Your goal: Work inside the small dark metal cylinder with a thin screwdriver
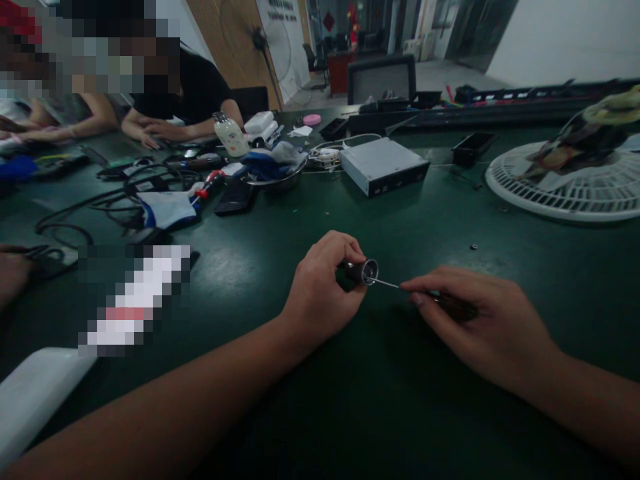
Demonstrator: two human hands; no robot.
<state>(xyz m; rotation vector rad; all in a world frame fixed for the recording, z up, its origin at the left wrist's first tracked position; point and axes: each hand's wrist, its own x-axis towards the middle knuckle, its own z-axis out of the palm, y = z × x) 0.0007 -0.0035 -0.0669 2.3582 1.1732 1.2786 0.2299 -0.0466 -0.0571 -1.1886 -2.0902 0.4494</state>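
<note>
My left hand (320,290) is closed around a short dark cylinder (355,272) with a shiny metal rim, its open end turned to the right. In my right hand (493,323) lies a thin screwdriver (386,283), its handle partly hidden by the fingers. The slim metal shaft points left, and its tip is at or inside the cylinder's open end; the exact contact is too small to make out. A small dark ring-like piece (473,247) rests on the green table (415,227), beyond my right hand.
Beyond my hands stand a silver disc-drive box (383,163) and a metal bowl (285,179) holding cloth. A white fan grille (565,200) lies at right. Cables (130,183), a white-blue glove (170,208) and a white object (40,393) are left. Another person's hand (15,273) shows at the left edge.
</note>
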